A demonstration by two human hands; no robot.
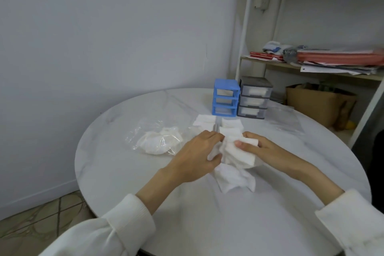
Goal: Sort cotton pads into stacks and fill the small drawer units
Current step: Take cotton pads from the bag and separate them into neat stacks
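Note:
A fanned bunch of white cotton pads (234, 154) is held between both hands above the round table (128, 172). My right hand (261, 147) pinches the bunch from the right, thumb on top. My left hand (197, 151) grips its left side, fingers curled. More loose pads (234, 181) lie under the hands. Small squared stacks of pads (204, 120) sit just beyond. A blue drawer unit (225, 97) stands behind them, beside a grey drawer unit (254, 97) with white pads in its drawers.
A clear plastic bag of cotton pads (158, 141) lies left of the hands. An empty clear bag (284, 118) lies to the right near the table edge. A shelf (311, 66) with papers stands at the right, a brown bag (318, 102) below it.

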